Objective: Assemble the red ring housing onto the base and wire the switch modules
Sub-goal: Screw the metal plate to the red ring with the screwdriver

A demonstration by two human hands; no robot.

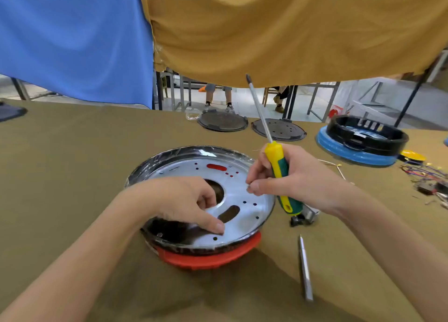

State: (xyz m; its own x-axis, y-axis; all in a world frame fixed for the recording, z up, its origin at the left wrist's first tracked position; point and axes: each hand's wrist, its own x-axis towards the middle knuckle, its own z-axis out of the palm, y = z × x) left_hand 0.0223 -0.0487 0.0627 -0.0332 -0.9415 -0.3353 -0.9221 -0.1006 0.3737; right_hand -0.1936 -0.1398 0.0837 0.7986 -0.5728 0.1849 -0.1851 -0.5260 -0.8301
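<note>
Nearest on the olive-brown cloth of the table point(72, 152) lies a slim metal tool point(306, 270), just right of the work. The red ring housing point(208, 257) sits at the centre front, only its lower rim showing beneath the round metal base point(240, 200), a shiny silver disc with a dark rim, a central hole, an oblong slot and small screw holes through which red shows. The left hand point(184, 200) rests on the base's near left part, its thumb pressed flat by a small hole and its other fingers curled at the edge of the central hole. The right hand point(288, 178) hovers over the base's right edge, gripping a yellow-and-green screwdriver point(278, 166) with its shaft pointing up and away, while thumb and forefinger pinch something too small to identify. Farther back sit two dark round plates point(223, 121), and to the right a black ring on a blue housing point(363, 140) beside loose wires point(426, 176). No writing is readable.
</note>
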